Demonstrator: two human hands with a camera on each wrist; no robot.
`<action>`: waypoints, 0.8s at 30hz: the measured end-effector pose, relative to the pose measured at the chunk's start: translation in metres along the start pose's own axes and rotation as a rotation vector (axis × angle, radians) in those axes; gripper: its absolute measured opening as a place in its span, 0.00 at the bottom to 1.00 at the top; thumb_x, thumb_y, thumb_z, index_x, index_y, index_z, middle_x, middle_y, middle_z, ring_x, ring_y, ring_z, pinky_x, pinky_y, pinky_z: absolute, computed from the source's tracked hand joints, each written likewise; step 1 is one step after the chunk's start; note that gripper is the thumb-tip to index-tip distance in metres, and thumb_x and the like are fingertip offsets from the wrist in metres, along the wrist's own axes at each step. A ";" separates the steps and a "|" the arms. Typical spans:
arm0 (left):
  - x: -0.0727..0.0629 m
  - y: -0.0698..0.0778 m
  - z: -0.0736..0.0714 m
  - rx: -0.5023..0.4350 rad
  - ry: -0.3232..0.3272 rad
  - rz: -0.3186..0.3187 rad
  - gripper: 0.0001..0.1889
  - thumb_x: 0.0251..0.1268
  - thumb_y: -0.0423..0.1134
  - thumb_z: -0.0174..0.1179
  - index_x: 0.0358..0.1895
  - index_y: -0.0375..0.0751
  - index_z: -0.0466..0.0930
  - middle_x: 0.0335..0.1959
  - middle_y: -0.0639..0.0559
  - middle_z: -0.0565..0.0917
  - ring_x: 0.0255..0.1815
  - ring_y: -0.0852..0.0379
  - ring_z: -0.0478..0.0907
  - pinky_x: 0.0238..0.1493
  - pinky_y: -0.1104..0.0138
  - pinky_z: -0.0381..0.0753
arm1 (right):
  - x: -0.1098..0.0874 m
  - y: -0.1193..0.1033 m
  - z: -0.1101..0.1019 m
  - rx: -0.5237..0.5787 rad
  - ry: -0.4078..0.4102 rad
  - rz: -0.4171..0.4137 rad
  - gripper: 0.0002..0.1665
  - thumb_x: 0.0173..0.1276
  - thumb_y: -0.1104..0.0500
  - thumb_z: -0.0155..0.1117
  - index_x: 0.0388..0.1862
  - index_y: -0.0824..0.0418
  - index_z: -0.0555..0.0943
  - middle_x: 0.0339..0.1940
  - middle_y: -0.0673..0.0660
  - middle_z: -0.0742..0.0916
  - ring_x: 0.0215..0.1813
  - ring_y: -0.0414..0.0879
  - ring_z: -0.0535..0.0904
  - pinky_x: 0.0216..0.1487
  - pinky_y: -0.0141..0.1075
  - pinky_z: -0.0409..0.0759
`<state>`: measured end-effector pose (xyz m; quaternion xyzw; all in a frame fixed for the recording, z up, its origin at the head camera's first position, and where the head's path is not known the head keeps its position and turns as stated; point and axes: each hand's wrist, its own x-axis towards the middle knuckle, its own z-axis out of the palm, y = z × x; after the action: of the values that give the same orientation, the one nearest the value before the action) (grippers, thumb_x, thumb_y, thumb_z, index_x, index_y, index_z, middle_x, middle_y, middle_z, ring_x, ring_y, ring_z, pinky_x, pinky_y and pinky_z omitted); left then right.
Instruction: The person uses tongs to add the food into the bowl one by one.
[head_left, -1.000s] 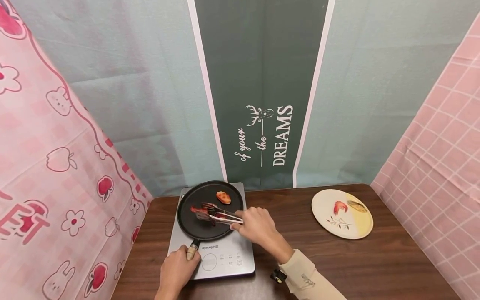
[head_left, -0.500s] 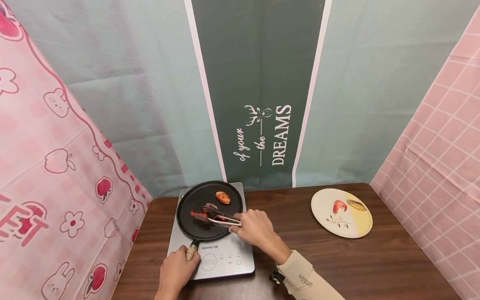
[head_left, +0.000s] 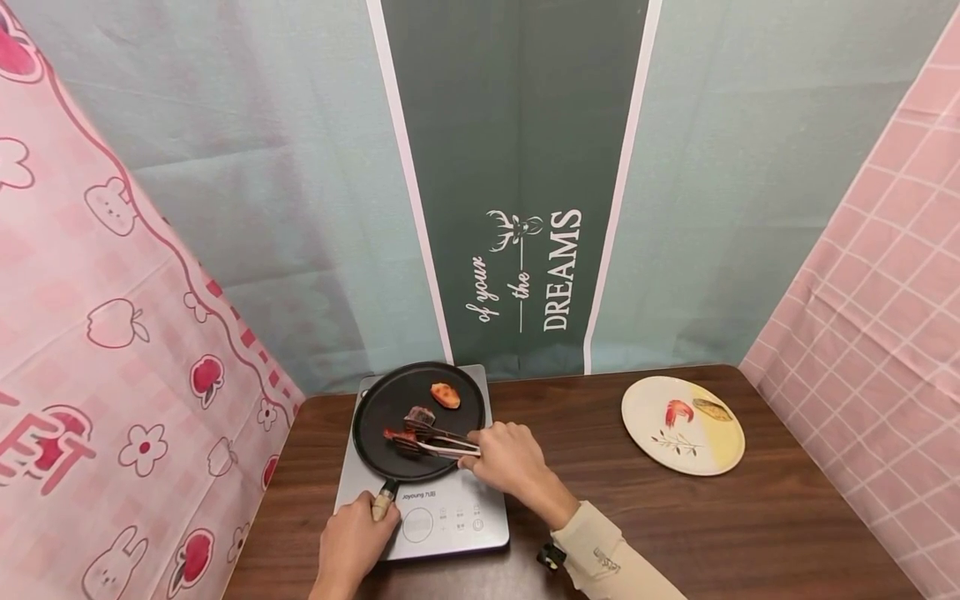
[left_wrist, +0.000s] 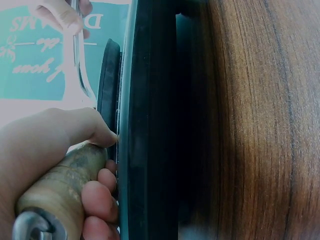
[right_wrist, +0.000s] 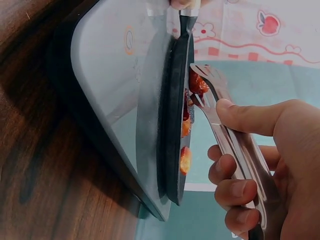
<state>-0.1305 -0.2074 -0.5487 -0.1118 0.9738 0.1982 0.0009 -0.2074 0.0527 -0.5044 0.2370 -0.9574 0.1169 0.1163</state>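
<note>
My left hand (head_left: 356, 537) grips the wooden handle (left_wrist: 65, 185) of a round black frying pan (head_left: 393, 390). The pan sits on a silver induction cooktop (head_left: 442, 542). In my right hand (head_left: 512, 457) are metal tongs (right_wrist: 252, 165), held between thumb and fingers. Their forked tips are at a glossy red food piece (right_wrist: 198, 82) low in the pan; I cannot tell whether they pinch it. A dark greyish meat-like piece (head_left: 420, 416) lies just beyond the tips. Nearer the pan's far rim lies an orange-browned piece (head_left: 446, 395), apart from the tongs.
A cream and yellow plate (head_left: 652, 450) with printed food pictures stands on the right of the brown wooden table (head_left: 585, 417). Behind the table hangs a green curtain (head_left: 517, 125). Pink cloths flank both sides. A black device (head_left: 551, 556) shows at my right wrist.
The tongs' tips have moved slightly toward me across the pan, uncovering the dark greyish piece. The right hand has lowered a little. My left hand stays on the handle.
</note>
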 end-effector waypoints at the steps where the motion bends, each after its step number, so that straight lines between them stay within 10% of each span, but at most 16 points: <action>1: 0.000 0.000 0.000 0.000 -0.001 -0.002 0.17 0.60 0.51 0.65 0.31 0.38 0.80 0.20 0.47 0.78 0.23 0.46 0.79 0.27 0.49 0.75 | 0.000 0.000 0.001 0.001 -0.002 0.002 0.19 0.64 0.38 0.75 0.44 0.49 0.93 0.19 0.47 0.84 0.19 0.42 0.73 0.21 0.39 0.67; 24: -0.001 0.002 -0.001 -0.006 -0.009 -0.007 0.17 0.60 0.51 0.64 0.30 0.39 0.80 0.20 0.47 0.78 0.22 0.47 0.79 0.27 0.49 0.74 | -0.001 0.000 0.001 0.007 -0.034 0.012 0.22 0.61 0.33 0.75 0.39 0.49 0.91 0.15 0.44 0.78 0.19 0.43 0.75 0.20 0.40 0.68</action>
<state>-0.1296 -0.2057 -0.5473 -0.1142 0.9728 0.2017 0.0055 -0.2067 0.0533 -0.5055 0.2334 -0.9603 0.1170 0.0985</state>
